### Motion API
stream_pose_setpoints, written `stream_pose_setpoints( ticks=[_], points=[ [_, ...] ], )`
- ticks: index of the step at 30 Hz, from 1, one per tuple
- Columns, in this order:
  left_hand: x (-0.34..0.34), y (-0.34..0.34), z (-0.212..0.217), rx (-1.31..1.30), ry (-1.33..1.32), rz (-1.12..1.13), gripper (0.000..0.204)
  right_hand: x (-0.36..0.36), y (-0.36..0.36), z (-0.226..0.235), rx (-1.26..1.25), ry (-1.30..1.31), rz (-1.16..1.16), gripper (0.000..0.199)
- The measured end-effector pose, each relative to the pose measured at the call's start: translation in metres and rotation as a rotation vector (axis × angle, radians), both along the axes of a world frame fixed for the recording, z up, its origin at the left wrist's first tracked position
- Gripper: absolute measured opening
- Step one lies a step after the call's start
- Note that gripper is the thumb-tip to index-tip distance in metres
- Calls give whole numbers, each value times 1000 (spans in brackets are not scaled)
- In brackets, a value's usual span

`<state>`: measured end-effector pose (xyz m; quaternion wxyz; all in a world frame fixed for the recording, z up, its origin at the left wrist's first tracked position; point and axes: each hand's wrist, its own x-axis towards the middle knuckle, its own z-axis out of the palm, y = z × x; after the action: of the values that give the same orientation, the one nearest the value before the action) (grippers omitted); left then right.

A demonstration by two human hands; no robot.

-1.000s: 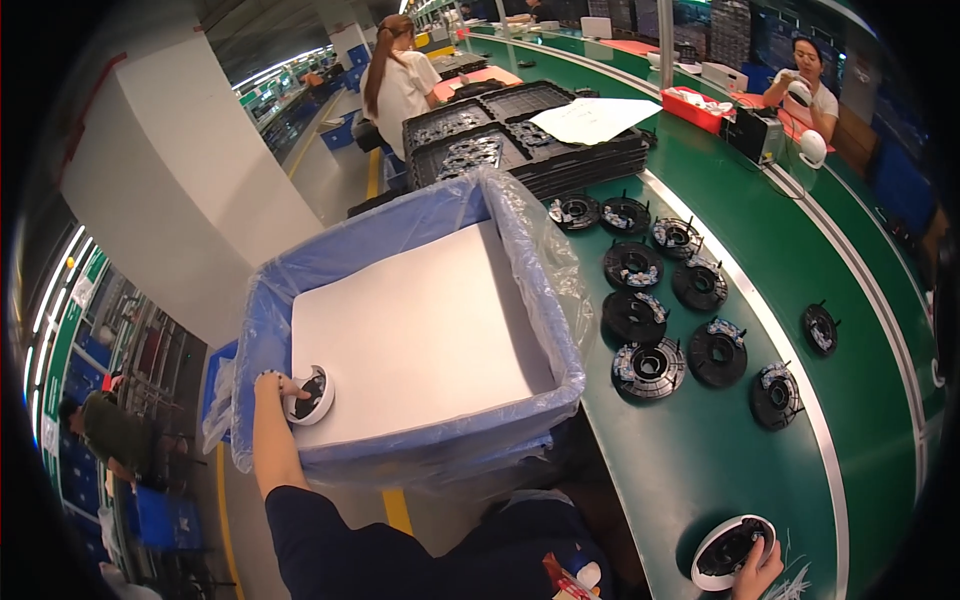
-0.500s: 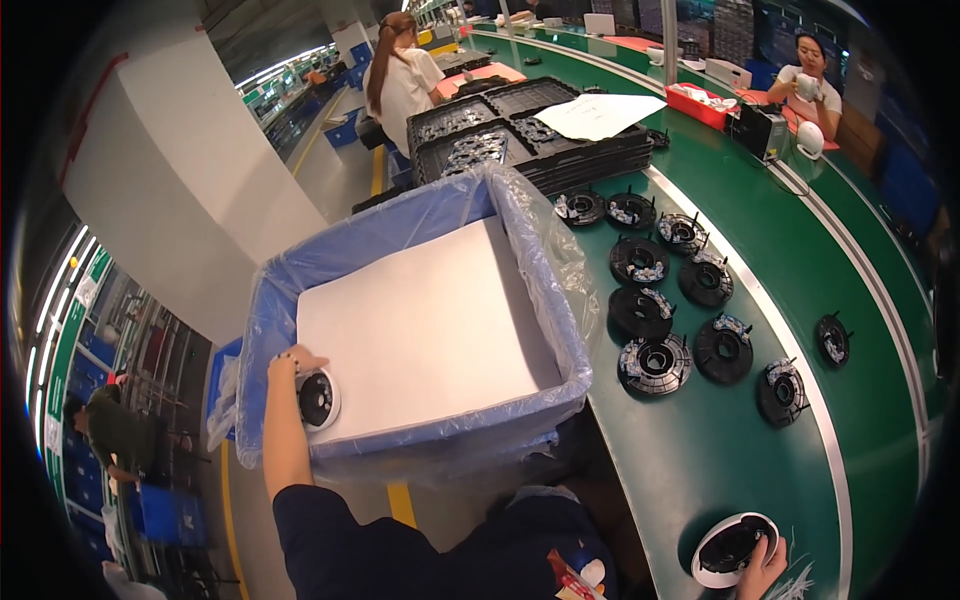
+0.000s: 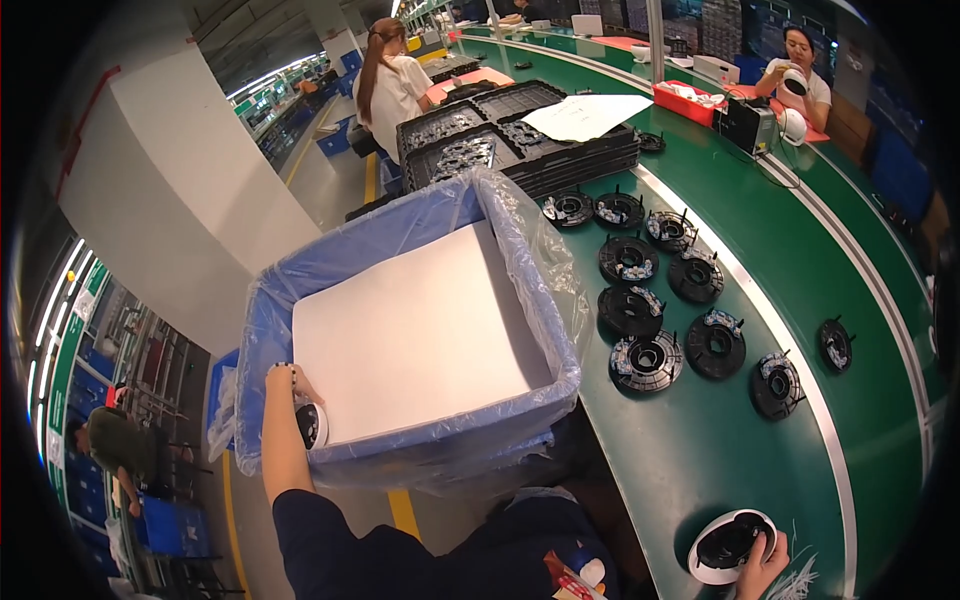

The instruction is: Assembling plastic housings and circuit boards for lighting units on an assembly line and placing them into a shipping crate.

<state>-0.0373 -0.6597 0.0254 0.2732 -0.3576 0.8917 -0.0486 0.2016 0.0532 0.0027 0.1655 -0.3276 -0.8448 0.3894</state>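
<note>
Plastic, by its look, made up the near shell (image 3: 730,546), a white round casing with a black hollow that we saw between four and five o'clock, at the green bench (image 3: 650,455). Our right hand (image 3: 765,572) was partly closed on its rim, at four o'clock of the shell, with fingers hooked over the edge and into the hollow; we could not tell whether the underside rested on the bench.

At eight o'clock our left hand (image 3: 304,386) reached into the blue bin (image 3: 385,235), its fingers along the twelve o'clock edge of the far shell (image 3: 313,424), another white casing, at the side of the white sheet (image 3: 420,330). Our forearm hid part of that shell, and we could not tell how open the hand was or whether it gripped or merely touched.

We judged each shell light enough for one hand, stiff in the wall and rather slippery on its smooth outer curve. The black interior seemed the fragile part, so we favoured the rim: thumb on one face, fingers on the other, without pressing inward. Black discs (image 3: 716,345) with small boards lay around three o'clock, well apart from both hands.
</note>
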Motion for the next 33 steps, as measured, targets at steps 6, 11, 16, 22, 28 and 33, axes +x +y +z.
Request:
stream_pose_setpoints(
  ticks=[6, 11, 16, 22, 28, 33],
  points=[
    [-4, -1, 9, -117, 51, 3, 65, 4, 5, -9, 89, -4, 24, 19],
    [-21, 4, 7, -134, 153, -229, 72, 7, 15, -30, -18, 227, -34, 9],
    [-44, 99, 95, 123, 755, -545, 50, 2, 16, -38, -270, 256, -52, 12],
    [-54, 413, 161, 930, 837, -1542, 48, 14, 16, -32, -528, 407, -59, 11],
    [36, 588, 45, 1406, -124, -1725, 83, 1, 12, -49, -466, 576, -155, 9],
    [74, 640, 4, 1512, -332, -1559, 64, -4, -1, -42, -394, 703, -229, 14]
  ],
)
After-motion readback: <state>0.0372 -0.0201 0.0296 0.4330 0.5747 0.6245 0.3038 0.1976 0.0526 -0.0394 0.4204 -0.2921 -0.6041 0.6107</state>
